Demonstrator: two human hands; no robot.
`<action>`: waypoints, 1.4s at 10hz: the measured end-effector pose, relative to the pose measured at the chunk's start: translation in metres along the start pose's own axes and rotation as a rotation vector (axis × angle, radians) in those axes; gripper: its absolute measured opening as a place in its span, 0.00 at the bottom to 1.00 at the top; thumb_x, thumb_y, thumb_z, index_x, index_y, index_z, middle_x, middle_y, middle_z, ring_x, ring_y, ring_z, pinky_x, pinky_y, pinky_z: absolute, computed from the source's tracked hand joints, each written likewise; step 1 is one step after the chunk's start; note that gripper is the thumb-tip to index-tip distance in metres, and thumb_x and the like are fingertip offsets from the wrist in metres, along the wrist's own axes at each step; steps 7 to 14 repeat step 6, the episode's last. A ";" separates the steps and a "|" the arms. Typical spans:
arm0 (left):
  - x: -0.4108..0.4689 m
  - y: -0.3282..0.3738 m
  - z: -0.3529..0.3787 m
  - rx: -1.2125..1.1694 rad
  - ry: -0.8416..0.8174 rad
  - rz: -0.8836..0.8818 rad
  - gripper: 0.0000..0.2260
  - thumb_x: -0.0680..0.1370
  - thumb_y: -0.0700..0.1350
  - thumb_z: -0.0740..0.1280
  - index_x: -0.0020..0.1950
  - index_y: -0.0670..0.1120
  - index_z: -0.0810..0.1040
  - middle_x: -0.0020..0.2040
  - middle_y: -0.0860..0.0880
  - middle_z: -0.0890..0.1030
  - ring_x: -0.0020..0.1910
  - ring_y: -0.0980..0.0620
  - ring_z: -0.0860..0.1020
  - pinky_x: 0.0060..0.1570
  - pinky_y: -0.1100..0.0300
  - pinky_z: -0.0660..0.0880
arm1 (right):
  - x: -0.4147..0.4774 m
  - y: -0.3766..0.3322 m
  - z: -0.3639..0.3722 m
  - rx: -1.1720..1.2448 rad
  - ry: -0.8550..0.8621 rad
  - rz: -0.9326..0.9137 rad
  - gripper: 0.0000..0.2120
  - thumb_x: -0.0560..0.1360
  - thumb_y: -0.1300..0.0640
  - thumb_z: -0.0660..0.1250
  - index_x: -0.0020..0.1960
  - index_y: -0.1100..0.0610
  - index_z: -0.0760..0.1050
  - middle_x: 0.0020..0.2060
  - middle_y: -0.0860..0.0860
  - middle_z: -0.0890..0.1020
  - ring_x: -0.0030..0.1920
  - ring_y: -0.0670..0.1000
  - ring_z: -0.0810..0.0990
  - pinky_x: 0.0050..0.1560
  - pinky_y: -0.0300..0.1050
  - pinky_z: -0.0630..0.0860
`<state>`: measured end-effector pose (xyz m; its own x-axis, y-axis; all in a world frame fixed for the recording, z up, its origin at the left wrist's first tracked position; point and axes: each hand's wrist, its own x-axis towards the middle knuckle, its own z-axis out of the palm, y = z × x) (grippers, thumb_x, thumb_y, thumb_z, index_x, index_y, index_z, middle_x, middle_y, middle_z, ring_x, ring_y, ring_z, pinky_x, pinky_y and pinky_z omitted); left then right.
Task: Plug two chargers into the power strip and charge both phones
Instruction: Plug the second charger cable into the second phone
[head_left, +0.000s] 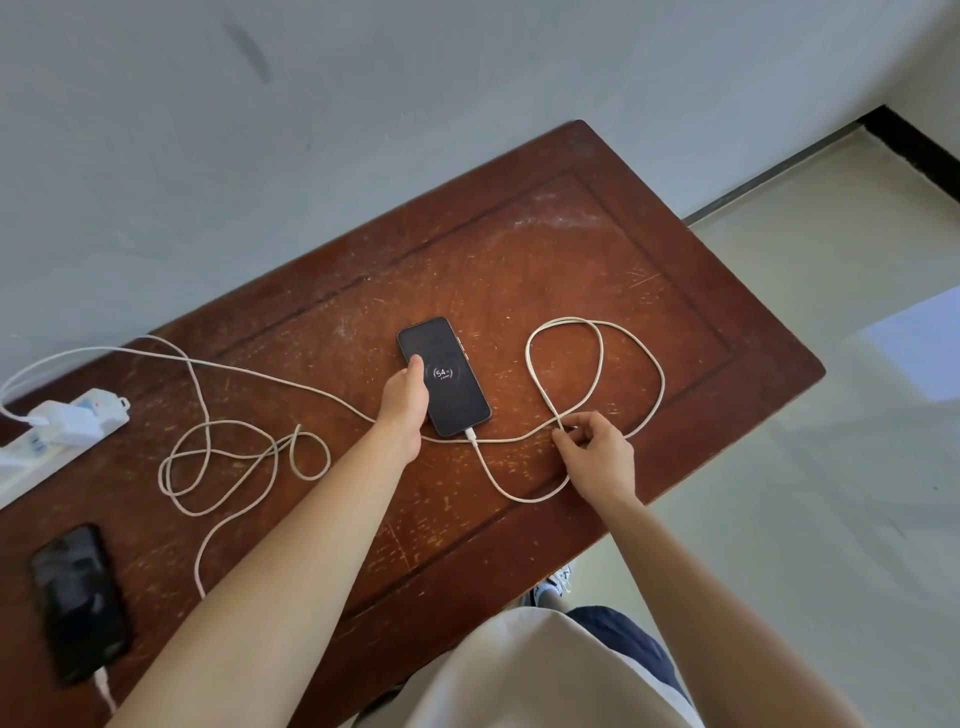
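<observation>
The lit phone (452, 384) lies mid-bench, screen showing 54, its cable (597, 332) plugged into the near end. The left hand (402, 400) grips its left edge, thumb on the glass. Just right, the right hand (597, 454) pinches the cable's loop between thumb and fingers. Near left lies a dark phone (78, 603), also cabled. At far left, white chargers (72, 423) sit in the power strip (106, 405) on the worn bench (571, 249).

A scratched reddish-brown wooden table (597, 249) stands against a pale grey wall (363, 104). The glossy cream floor (779, 467) meets a black baseboard (914, 150) and carries a bright light patch (919, 353).
</observation>
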<state>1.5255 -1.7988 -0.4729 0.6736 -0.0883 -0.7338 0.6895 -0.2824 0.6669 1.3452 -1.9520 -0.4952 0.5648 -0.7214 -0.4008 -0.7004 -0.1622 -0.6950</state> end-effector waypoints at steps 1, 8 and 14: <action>-0.003 -0.002 0.000 0.054 0.002 0.036 0.25 0.85 0.58 0.54 0.76 0.45 0.68 0.76 0.47 0.71 0.74 0.44 0.70 0.74 0.42 0.66 | 0.000 0.002 0.001 -0.012 -0.006 -0.010 0.05 0.76 0.53 0.72 0.52 0.48 0.80 0.37 0.42 0.81 0.37 0.43 0.80 0.35 0.34 0.72; -0.044 -0.021 -0.018 0.444 -0.057 0.309 0.27 0.85 0.58 0.52 0.80 0.46 0.60 0.81 0.45 0.62 0.79 0.46 0.61 0.75 0.49 0.60 | 0.001 -0.014 -0.010 -0.151 -0.078 -0.045 0.16 0.78 0.49 0.67 0.62 0.53 0.79 0.47 0.49 0.82 0.44 0.46 0.80 0.39 0.38 0.72; -0.044 -0.021 -0.018 0.444 -0.057 0.309 0.27 0.85 0.58 0.52 0.80 0.46 0.60 0.81 0.45 0.62 0.79 0.46 0.61 0.75 0.49 0.60 | 0.001 -0.014 -0.010 -0.151 -0.078 -0.045 0.16 0.78 0.49 0.67 0.62 0.53 0.79 0.47 0.49 0.82 0.44 0.46 0.80 0.39 0.38 0.72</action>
